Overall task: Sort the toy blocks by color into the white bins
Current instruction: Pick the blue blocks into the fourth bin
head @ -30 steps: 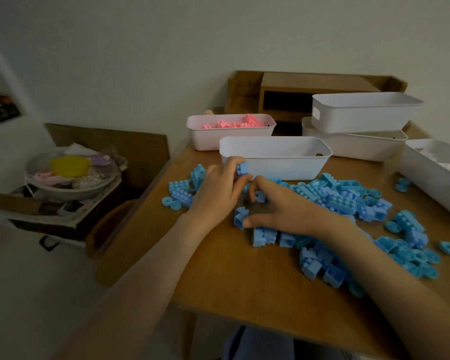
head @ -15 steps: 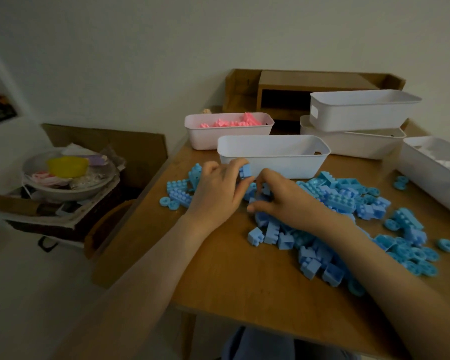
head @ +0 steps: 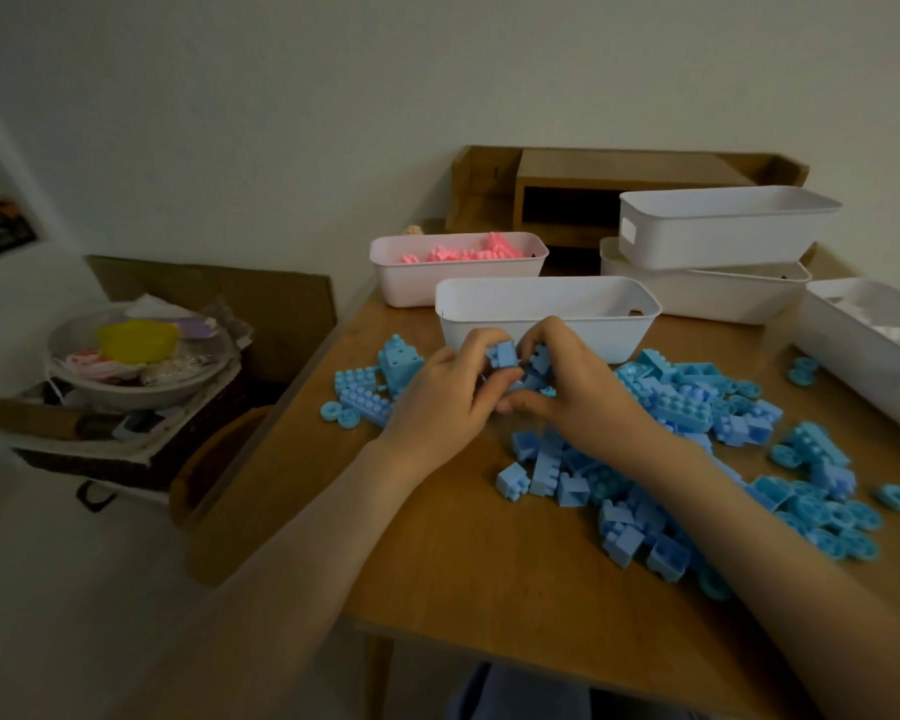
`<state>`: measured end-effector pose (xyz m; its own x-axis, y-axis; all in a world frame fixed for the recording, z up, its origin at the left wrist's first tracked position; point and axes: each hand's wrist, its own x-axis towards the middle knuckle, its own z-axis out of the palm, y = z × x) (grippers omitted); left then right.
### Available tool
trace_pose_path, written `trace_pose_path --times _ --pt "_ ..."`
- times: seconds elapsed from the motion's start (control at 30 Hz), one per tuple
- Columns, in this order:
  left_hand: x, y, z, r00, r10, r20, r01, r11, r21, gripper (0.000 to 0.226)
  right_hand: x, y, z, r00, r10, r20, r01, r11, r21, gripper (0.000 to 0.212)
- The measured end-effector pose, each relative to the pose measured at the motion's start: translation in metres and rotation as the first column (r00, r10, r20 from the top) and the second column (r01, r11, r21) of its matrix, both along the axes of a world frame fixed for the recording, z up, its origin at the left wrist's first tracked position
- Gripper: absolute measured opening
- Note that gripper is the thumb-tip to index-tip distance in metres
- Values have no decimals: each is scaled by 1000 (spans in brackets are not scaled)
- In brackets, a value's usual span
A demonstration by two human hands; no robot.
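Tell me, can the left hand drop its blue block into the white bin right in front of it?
Probably yes. The left hand holds a blue block just before the open white bin, and nothing stands between.

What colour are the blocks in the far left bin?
Pink blocks, seen in the head view.

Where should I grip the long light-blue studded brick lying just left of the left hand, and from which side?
Take the long studded brick across its two long side faces, coming from above. It lies flat with studs up, so the smooth sides are the likely best pinch. Approach from its near-left side: the left hand crowds the right end, and round blue pieces sit against its near end.
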<state>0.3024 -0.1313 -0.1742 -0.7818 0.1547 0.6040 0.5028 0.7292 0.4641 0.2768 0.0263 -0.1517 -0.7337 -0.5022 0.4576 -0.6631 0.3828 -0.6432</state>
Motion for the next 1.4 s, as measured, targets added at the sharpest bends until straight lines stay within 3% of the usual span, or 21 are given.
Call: trace_pose_path --times 0.13,0.4,0.5,0.77,0.87,1.0,1.1,1.2,1.3,1.4 --pt "1 2 2 998 36 -54 -40 996 -83 44 -1 -1 0 999 11 46 -10 1000 -20 37" --pt "-2 0 1 999 41 8 -41 999 -12 33 -1 0 1 998 18 61 -19 1000 11 26" --pt "-3 -1 1 999 36 -1 -36 999 35 43 -3 2 2 998 -14 61 14 1000 4 24" --pt "-20 -7 44 980 179 -92 -168 979 115 32 -38 20 26 972 -177 -153 194 976 101 11" --pt "-47 2 64 982 185 43 -184 982 -36 27 -65 15 36 964 -231 -134 251 955 159 14" --pt "-81 9 61 937 116 330 -57 981 -183 10 -87 6 30 961 -274 -32 274 935 226 28" --pt "-94 11 55 915 140 377 -76 981 -179 13 -92 4 26 963 -268 24 253 932 259 40" --pt "-100 11 54 898 188 398 -92 964 -248 34 -91 5 30 960 -275 44 248 917 314 57" --pt "-94 9 62 865 161 474 -15 955 -295 44 -83 12 33 938 -317 -138 346 840 418 54" --pt "-69 -10 71 889 91 450 1 980 -200 39 -64 18 33 916 -244 -318 357 856 375 37"
